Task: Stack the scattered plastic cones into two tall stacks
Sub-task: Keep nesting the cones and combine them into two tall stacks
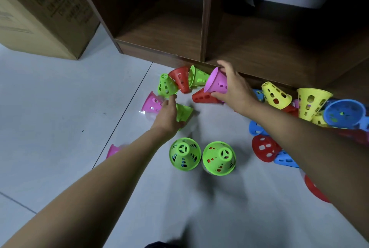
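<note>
The right hand [233, 88] is clamped on a purple cone [216, 83], thumb under the rim and fingers over the narrow end. It holds the cone tilted, wide mouth to the left, just above a red cone [203, 97] lying by the foot of the wooden shelf [249, 52]. The left hand [169, 115] looks curled round a green cone [184, 112] close to the floor [60, 98], though blur softens the fingers. Two started stacks stand side by side nearer the person, the left stack [185, 154] and the right stack [219, 158], both topped with green and narrow end up. The step in hand appears to be gathering one cone per hand to carry to those stacks. To do it well, each cone should be turned mouth-down before it arrives. It should be centred over the spoked top of its stack and lowered straight so that it seats evenly rather than cocked. The stacks are near each other, so the arms should come in from their own sides to avoid knocking either one. A further heap of yellow, blue and red cones [311, 104] lies to the right under the forearm, so lifting clear of it would keep loose pieces from rolling.
</note>
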